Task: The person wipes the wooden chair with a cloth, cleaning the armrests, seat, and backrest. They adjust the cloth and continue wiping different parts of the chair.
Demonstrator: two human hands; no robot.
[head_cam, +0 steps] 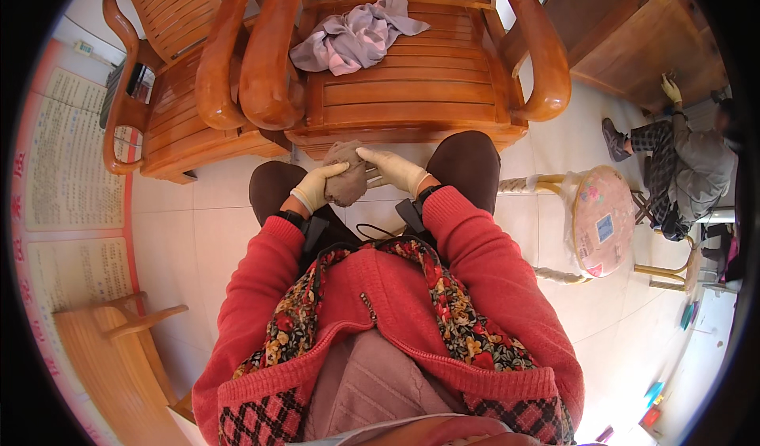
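Observation:
Between my knees I hold a bunched grey-brown cloth (pixel 347 179). My left hand (pixel 316 188), in a pale thin glove, grips its left side with the thumb laid on top. Gloved in the same way, my right hand (pixel 399 170) takes its upper right edge, thumb over it and the other fingers partly spread below. Just beyond my hands stands a glossy wooden armchair (pixel 409 93) with a slatted seat. A crumpled grey and pink cloth (pixel 362 33) lies at the back left of that seat.
A second wooden armchair (pixel 196 90) adjoins at the left. To my right stands a round, plastic-wrapped stool (pixel 605 220). Beyond it, a seated person (pixel 700 161) reaches a gloved hand to a large wooden panel (pixel 653 48). Wooden furniture (pixel 113 363) stands at lower left, beside a wall poster bearing writing (pixel 71 155).

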